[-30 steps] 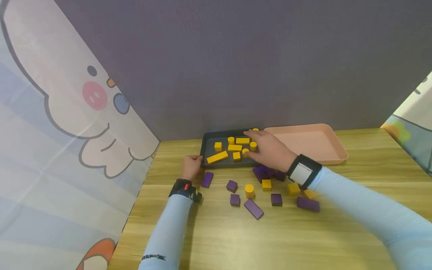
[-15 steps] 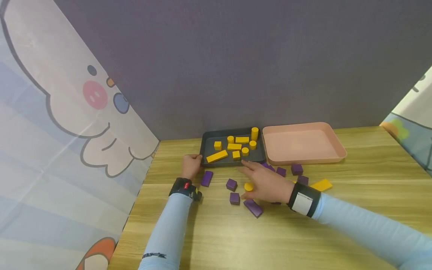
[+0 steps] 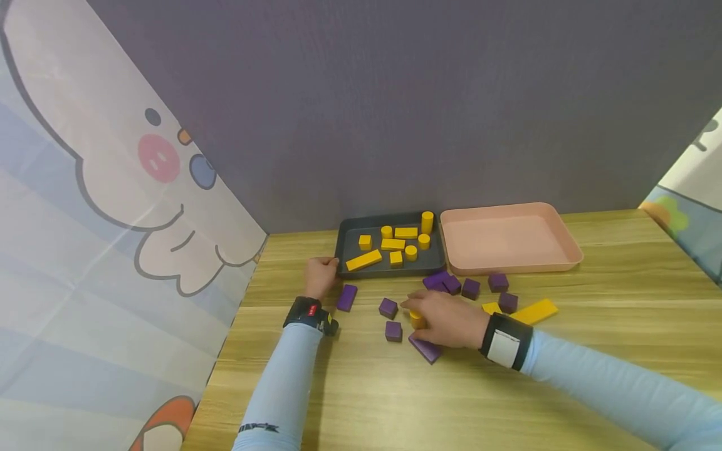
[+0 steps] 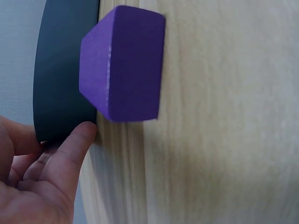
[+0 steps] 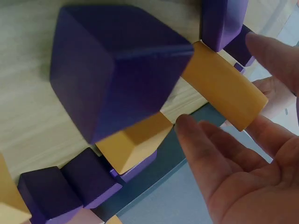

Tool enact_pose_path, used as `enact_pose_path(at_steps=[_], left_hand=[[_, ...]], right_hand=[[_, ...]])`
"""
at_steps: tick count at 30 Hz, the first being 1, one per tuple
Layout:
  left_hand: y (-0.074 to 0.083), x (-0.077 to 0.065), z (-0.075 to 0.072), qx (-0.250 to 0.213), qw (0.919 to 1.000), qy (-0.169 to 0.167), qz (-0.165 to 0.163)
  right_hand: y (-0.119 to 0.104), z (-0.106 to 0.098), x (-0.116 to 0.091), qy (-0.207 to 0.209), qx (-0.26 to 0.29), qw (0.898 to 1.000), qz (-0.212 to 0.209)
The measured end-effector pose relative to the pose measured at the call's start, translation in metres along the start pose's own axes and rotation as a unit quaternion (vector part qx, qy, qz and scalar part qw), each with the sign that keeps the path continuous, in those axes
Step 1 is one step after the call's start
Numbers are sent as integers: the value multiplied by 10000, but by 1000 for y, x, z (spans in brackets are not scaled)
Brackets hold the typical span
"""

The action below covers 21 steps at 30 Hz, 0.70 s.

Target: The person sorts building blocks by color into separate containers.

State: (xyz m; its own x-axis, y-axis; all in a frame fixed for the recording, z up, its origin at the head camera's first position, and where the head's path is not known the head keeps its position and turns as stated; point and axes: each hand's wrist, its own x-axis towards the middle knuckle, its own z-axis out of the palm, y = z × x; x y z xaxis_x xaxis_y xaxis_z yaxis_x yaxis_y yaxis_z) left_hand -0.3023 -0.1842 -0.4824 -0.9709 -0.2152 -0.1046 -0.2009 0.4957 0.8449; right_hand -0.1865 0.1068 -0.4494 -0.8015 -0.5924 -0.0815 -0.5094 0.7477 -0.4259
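At the left end of the dark grey tray (image 3: pixel 366 274), my left hand (image 3: pixel 320 277) pinches the corner between thumb and fingers. Several yellow blocks and cylinders, among them a long yellow bar (image 3: pixel 363 260), lie in that tray. My right hand (image 3: pixel 448 318) is over the tabletop, fingers and thumb spread around an upright yellow cylinder (image 5: pixel 226 86); a gap shows between the thumb and the cylinder in the right wrist view. A purple oblong block (image 3: pixel 424 349) lies just below this hand. Near the left hand is another purple block (image 4: pixel 126 65).
A pink tray (image 3: pixel 513 270) stands right of the dark one, against the grey back panel (image 3: pixel 395 113). Purple cubes, such as one purple cube (image 3: pixel 388 307), lie scattered in front. A yellow bar (image 3: pixel 536 311) and a yellow cube (image 3: pixel 491 308) lie beside the right wrist.
My right hand has come away from above the dark tray, down toward the front, to the yellow cylinder. A tall yellow cylinder now shows standing in the tray's back right corner. The left hand stays put.
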Motion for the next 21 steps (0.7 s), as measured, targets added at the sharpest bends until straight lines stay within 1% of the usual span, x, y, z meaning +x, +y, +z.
enact_pose_path(at_steps=[6, 10, 17, 21], left_hand=[[1, -1, -1, 4, 10000, 1, -56], [-1, 1, -1, -16, 9999, -5, -114], [0, 0, -1, -32, 10000, -19, -92], [0, 1, -2, 22, 10000, 17, -23]], right_hand=[[1, 1, 1, -62, 222, 9997, 88], [2, 1, 3, -71, 257, 9996, 93], [4, -1, 4, -61, 415, 9991, -37], [4, -5, 5, 82, 426, 9988, -243]])
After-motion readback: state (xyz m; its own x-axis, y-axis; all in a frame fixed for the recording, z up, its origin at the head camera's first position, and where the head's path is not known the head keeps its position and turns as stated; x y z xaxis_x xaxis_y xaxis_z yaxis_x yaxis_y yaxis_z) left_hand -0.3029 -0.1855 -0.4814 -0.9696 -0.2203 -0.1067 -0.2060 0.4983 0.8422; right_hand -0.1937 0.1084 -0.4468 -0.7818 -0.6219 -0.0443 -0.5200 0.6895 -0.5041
